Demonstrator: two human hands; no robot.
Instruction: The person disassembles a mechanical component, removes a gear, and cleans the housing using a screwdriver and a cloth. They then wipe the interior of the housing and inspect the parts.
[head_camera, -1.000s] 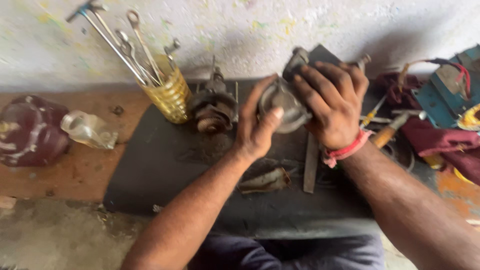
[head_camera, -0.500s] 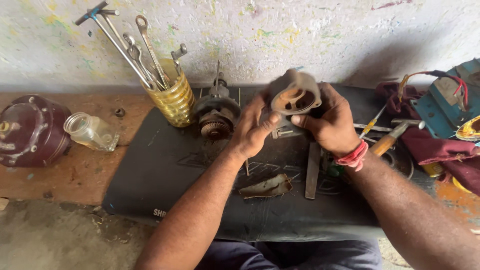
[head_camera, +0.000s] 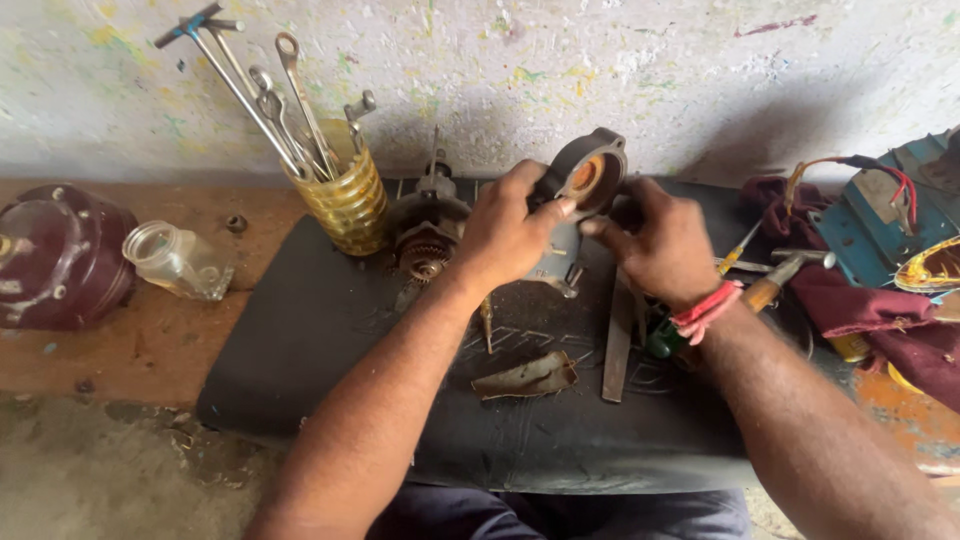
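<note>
Both hands are clamped on 1 dark metal housing (head_camera: 588, 178) with a round orange-rimmed opening, raised above the far middle of the black mat (head_camera: 330, 350). The left hand (head_camera: 505, 232) grips its left side, thumb across the front; the right hand (head_camera: 658, 240) pinches its lower right edge, a red band on the wrist.

The mat covers the surface from the wall nearly to the near edge, where it drops off toward the person's lap. Its near left part is bare and gives the most open room; the right side is crowded.

On the mat lie 1 geared motor part (head_camera: 425, 240) just left of the left hand, 1 flat metal file (head_camera: 618, 345) and 1 bent rusty scrap (head_camera: 528, 377) between the forearms. At the mat's far left corner stands 1 yellow ribbed cup (head_camera: 345, 200) holding several wrenches. Left of the mat sit 1 clear glass jar (head_camera: 175, 262) on its side and 1 maroon round cover (head_camera: 55, 255) at the frame's edge. On the right, 1 hammer (head_camera: 785, 275) lies against a maroon cloth (head_camera: 870, 310).
</note>
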